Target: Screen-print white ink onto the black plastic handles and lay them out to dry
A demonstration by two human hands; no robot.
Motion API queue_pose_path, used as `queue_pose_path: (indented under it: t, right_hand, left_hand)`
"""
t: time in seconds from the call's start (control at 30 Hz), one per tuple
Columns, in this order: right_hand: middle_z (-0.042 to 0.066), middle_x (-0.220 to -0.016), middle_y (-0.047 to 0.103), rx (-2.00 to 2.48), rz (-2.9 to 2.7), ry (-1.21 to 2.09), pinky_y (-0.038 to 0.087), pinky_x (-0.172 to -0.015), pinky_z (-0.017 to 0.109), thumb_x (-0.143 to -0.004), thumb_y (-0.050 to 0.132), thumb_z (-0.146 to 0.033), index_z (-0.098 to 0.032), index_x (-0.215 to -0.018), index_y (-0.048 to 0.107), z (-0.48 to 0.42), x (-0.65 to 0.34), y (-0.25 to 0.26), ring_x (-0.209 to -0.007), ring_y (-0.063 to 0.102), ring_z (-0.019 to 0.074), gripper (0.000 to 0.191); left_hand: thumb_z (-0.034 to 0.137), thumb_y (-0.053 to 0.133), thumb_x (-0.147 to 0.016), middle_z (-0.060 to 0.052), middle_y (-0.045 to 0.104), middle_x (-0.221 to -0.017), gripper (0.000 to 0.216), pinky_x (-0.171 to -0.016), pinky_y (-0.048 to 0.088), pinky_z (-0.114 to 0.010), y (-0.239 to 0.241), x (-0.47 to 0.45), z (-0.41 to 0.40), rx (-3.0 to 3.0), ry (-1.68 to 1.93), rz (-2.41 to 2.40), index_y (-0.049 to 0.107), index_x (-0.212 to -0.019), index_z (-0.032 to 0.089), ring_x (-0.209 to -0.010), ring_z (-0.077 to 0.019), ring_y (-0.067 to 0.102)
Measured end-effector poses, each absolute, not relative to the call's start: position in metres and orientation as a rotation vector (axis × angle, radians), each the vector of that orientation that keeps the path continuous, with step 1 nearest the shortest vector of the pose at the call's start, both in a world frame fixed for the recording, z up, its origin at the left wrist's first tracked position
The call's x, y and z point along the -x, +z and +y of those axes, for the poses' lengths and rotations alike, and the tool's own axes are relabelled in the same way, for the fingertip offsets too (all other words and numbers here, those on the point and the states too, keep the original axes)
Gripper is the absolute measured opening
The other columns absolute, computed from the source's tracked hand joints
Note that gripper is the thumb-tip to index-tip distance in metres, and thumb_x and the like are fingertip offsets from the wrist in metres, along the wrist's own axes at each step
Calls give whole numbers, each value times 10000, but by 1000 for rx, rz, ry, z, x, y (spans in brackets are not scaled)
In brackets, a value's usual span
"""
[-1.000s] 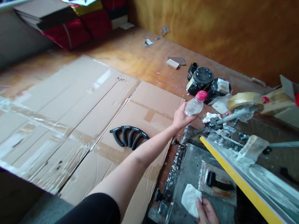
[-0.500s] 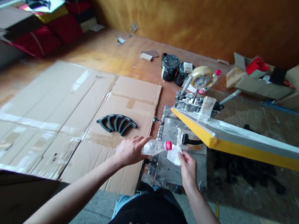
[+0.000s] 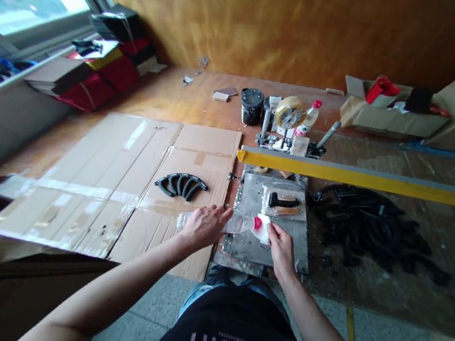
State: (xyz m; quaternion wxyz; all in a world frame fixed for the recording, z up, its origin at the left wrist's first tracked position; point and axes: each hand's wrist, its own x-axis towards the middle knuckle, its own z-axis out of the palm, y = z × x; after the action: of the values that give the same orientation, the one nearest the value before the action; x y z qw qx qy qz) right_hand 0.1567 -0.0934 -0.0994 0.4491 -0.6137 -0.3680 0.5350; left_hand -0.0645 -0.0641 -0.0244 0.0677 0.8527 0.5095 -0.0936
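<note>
My left hand (image 3: 206, 226) is wrapped round a clear plastic bottle (image 3: 238, 224) with a red cap, tilted nearly flat. Its cap touches or overlaps a white cloth or tissue (image 3: 263, 229), pinched in my right hand (image 3: 282, 246). Both hands hover over the front of a grey metal plate (image 3: 249, 247). Just beyond them on the plate, a black curved handle-like part (image 3: 284, 201) sits in a clear-edged holder. Several similar black curved parts (image 3: 181, 184) lie fanned out on the cardboard (image 3: 124, 159) to the left.
A yellow-edged frame (image 3: 361, 178) extends over the plate's back from the right. Behind it stand black tubs (image 3: 251, 107), a tape roll (image 3: 289, 113) and another red-capped bottle (image 3: 309, 119). A pile of black parts (image 3: 374, 230) lies right. An open carton (image 3: 397, 118) stands at the back right.
The yellow-edged frame now looks level instead of slanting, and the view has shifted. The bottle's cap has come against the white cloth or tissue. Both hands keep their holds.
</note>
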Motion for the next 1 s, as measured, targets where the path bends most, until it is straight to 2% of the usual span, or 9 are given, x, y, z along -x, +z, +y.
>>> queue_pose_path:
  t: [0.13, 0.4, 0.73, 0.87, 1.0]
  right_hand:
    - [5, -675, 604, 1526, -898, 1285, 299, -520, 229, -791, 610, -592, -129, -963, 730, -95, -160, -98, -593, 434, 122, 508]
    - [16, -743, 646, 1453, -882, 1407, 371, -589, 238, -789, 632, -562, -151, -997, 732, -92, -146, -111, -658, 510, 145, 471]
    - [16, -760, 674, 1466, -743, 1459, 396, -578, 236, -726, 702, -558, -175, -947, 743, -73, -116, -103, -647, 550, 141, 443]
    - [30, -841, 704, 1411, -630, 1486, 450, -634, 240, -706, 734, -546, -188, -984, 737, -65, -104, -97, -724, 600, 154, 453]
    - [45, -901, 718, 1361, -591, 1523, 489, -688, 274, -675, 763, -526, -192, -988, 728, -58, -97, -86, -811, 637, 194, 459]
  left_hand:
    - [328, 617, -811, -104, 639, -1029, 454, -759, 471, -380, -24, 63, -71, -2564, -320, 1496, 516, -1242, 229, -974, -294, 594]
    - [290, 586, -813, -101, 648, -1026, 464, -722, 479, -381, -29, 78, -69, -2507, -331, 1577, 509, -1267, 231, -961, -304, 607]
    - [401, 587, -803, -77, 679, -1021, 468, -693, 494, -355, -51, 114, -55, -2354, -217, 1594, 544, -1250, 268, -978, -298, 637]
    - [460, 641, -751, -69, 703, -1016, 508, -725, 492, -342, -63, 130, -34, -2211, -93, 1645, 574, -1221, 279, -924, -281, 667]
    - [515, 684, -703, -39, 721, -959, 558, -737, 496, -303, -70, 139, 1, -1855, 225, 1618, 586, -1180, 242, -883, -233, 681]
